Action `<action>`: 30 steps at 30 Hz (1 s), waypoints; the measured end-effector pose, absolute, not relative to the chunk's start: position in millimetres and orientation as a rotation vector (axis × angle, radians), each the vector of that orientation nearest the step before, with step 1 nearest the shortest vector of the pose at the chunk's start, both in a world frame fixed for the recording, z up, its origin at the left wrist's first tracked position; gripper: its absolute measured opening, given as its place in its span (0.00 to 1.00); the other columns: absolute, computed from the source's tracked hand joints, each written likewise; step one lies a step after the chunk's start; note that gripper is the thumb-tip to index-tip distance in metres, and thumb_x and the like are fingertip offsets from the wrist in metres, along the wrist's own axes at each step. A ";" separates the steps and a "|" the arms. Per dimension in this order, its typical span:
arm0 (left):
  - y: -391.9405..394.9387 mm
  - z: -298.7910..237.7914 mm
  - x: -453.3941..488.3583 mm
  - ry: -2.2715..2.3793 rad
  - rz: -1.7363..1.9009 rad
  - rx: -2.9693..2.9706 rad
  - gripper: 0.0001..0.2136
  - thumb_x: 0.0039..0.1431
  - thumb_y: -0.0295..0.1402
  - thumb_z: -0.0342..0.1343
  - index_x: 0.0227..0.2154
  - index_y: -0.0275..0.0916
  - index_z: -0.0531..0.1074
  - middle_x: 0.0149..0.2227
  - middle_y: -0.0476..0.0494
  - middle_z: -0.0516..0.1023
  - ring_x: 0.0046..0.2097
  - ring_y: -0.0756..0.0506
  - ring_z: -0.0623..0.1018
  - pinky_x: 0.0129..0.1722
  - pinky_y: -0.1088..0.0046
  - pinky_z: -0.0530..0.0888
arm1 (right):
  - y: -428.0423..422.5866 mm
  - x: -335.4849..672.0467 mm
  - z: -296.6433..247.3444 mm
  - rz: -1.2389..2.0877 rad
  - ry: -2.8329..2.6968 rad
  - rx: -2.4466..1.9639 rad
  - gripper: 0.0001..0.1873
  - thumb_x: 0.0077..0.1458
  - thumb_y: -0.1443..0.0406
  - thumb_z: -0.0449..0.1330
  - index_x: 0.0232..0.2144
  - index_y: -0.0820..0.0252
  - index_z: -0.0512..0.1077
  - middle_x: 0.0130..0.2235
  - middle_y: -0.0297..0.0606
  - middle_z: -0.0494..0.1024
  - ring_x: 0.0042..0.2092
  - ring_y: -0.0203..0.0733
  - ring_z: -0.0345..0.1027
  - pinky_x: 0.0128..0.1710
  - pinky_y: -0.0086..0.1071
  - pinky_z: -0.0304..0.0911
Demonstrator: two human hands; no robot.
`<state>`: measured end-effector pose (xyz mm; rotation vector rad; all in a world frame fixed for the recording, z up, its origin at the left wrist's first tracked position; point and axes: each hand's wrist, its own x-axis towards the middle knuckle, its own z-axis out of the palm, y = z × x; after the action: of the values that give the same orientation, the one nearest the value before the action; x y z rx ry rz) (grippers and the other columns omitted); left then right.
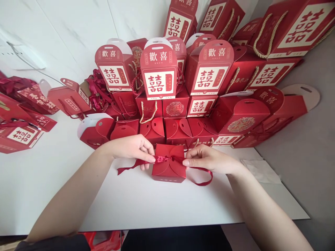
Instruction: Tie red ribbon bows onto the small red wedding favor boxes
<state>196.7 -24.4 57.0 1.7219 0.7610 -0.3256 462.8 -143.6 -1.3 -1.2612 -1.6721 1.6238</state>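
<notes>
A small red gift box [170,173] stands on the white table in front of me, its rounded top flaps folded together. A dark red ribbon [162,159] runs across the top through the holes in the flaps. At the box's left edge, my left hand [136,150] pinches one part of the ribbon, and a loose end trails off to the left. My right hand [205,158] pinches the ribbon at the right edge, with its other end curling down onto the table. Between the two hands the ribbon looks drawn fairly straight.
Red gift boxes [158,75] are stacked in several rows behind, against the wall. More red boxes [22,136] lie at the left, near a pile of red ribbons [98,87]. A white paper [261,171] lies at the right. Below the table's front edge is a red stool [104,240].
</notes>
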 end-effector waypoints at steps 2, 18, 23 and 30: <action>-20.4 55.3 194.9 0.770 -0.355 1.730 0.10 0.53 0.40 0.63 0.29 0.37 0.77 0.29 0.44 0.83 0.30 0.47 0.81 0.37 0.72 0.76 | -140.5 467.8 -3.5 1.613 -1.688 -1.204 0.22 0.54 0.48 0.62 0.26 0.62 0.72 0.22 0.27 0.58 0.24 0.30 0.48 0.24 0.29 0.43; -4.6 47.8 191.7 0.240 -0.142 1.950 0.03 0.45 0.37 0.70 0.24 0.46 0.83 0.50 0.39 0.79 0.32 0.50 0.73 0.37 0.73 0.75 | -132.9 471.6 -10.1 1.618 -1.669 -1.341 0.24 0.50 0.46 0.63 0.26 0.62 0.71 0.21 0.27 0.61 0.23 0.30 0.50 0.23 0.28 0.45; -21.1 45.1 205.9 0.025 0.070 2.004 0.01 0.48 0.35 0.68 0.26 0.49 0.83 0.47 0.40 0.82 0.49 0.42 0.74 0.56 0.61 0.68 | -132.0 469.2 -13.4 1.624 -1.671 -1.332 0.24 0.51 0.46 0.63 0.26 0.62 0.71 0.22 0.27 0.61 0.23 0.30 0.51 0.22 0.28 0.45; -34.0 35.6 214.9 0.272 0.213 2.026 0.08 0.55 0.39 0.64 0.25 0.41 0.82 0.27 0.45 0.82 0.40 0.47 0.79 0.68 0.54 0.49 | -130.2 473.8 -14.5 1.573 -1.727 -1.251 0.21 0.54 0.49 0.63 0.28 0.63 0.74 0.24 0.29 0.62 0.26 0.31 0.53 0.25 0.28 0.49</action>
<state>214.9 -34.0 35.6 2.0263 0.2715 0.2131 473.8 -130.2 -14.5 -1.2506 -1.7268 1.5729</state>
